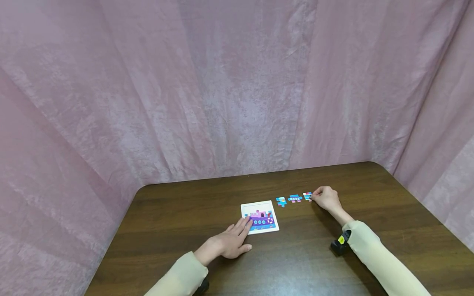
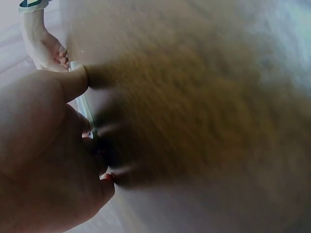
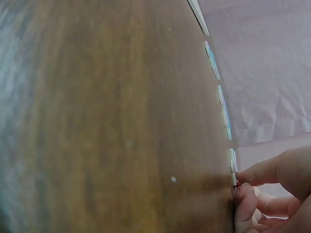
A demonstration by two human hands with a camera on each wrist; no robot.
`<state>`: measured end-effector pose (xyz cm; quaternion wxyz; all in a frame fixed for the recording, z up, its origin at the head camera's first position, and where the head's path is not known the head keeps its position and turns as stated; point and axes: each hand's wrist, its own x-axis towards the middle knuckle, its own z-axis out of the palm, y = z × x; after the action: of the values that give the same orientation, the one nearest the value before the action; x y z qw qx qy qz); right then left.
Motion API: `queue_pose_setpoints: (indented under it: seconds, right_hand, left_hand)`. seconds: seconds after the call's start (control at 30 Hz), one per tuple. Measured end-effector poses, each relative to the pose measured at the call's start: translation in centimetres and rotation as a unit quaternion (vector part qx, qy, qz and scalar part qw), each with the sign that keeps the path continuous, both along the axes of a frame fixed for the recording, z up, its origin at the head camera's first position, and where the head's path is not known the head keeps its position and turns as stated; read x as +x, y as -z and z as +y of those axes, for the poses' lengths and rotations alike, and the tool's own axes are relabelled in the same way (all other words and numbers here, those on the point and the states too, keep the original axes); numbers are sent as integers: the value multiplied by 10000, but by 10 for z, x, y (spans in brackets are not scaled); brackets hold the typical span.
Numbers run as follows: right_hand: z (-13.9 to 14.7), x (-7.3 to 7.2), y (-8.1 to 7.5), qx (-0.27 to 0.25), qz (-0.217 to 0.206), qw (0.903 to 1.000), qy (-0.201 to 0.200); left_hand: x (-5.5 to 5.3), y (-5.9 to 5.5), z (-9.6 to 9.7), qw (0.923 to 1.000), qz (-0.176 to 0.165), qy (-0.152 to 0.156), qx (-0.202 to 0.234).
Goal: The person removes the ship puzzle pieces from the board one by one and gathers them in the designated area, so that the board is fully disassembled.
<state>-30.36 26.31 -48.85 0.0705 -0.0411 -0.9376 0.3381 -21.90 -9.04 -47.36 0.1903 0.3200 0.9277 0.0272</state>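
Note:
A white-framed jigsaw puzzle (image 1: 260, 217) with a purple ship picture lies on the table, its upper part showing white. My left hand (image 1: 233, 240) rests its extended fingers on the puzzle's lower left side, thumb spread out over the wood. To the right of the frame, three loose pieces lie in a row: a left puzzle piece (image 1: 281, 201), a middle puzzle piece (image 1: 295, 198) and a right puzzle piece (image 1: 307, 196). Thumb and index finger of my right hand (image 1: 326, 198) pinch the right piece at its right edge. In the right wrist view that piece (image 3: 233, 160) appears nearly edge-on.
The brown wooden table (image 1: 177, 218) has rounded far corners. Behind it hangs a pink curtain (image 1: 237, 90), which also runs along both sides. A black device (image 1: 340, 244) with a yellow mark is worn at the right wrist.

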Motion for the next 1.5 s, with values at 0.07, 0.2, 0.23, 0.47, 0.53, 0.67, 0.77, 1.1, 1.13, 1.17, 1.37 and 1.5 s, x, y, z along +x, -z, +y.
queue_pose_setpoints:
  seconds: [0.07,0.2,0.23,0.47,0.53,0.67,0.77,1.1,1.13,1.17,1.37,1.5]
  right_hand:
    - [-1,1,-1,-29,-39,10000,40]
    - [-6,1,-4,-52,7,10000,62]
    - [-8,1,-4,-72,17,10000,57]
    - [-28,2,-8,-228,199,9990,-319]
    - [-33,3,-8,-297,209,9978,-554]
    - [-42,4,-8,-523,134,9928,-1069]
    - [-47,5,-5,-606,66,9885,-1387]
    - [-62,9,-1,-629,83,9599,-2730]
    - [-64,9,-1,-601,83,9565,-2855]
    - [-66,10,-1,-572,69,9531,-2973]
    - [-77,12,-4,-493,-59,9389,-3405]
    - [-85,12,-3,-488,-37,9320,-3592]
  left_hand:
    - [0,0,0,10000,32,-2,-23]
    - [-1,0,0,10000,40,-2,-23]
    - [-1,0,0,10000,28,-2,-8]
    - [-3,2,-2,9999,-131,53,75]
    - [-3,1,-2,9998,-184,26,80]
    - [-2,-4,0,9999,-153,-35,63]
    - [-1,-6,2,9999,-100,-12,-75]
    - [-4,-10,6,9996,-217,-123,-119]
    - [-4,-11,7,9996,-229,-124,-94]
    - [-4,-11,7,9996,-231,-122,-76]
    - [-4,-13,10,9997,-162,-191,-58]
    - [-5,-12,13,9998,-101,-172,-89]
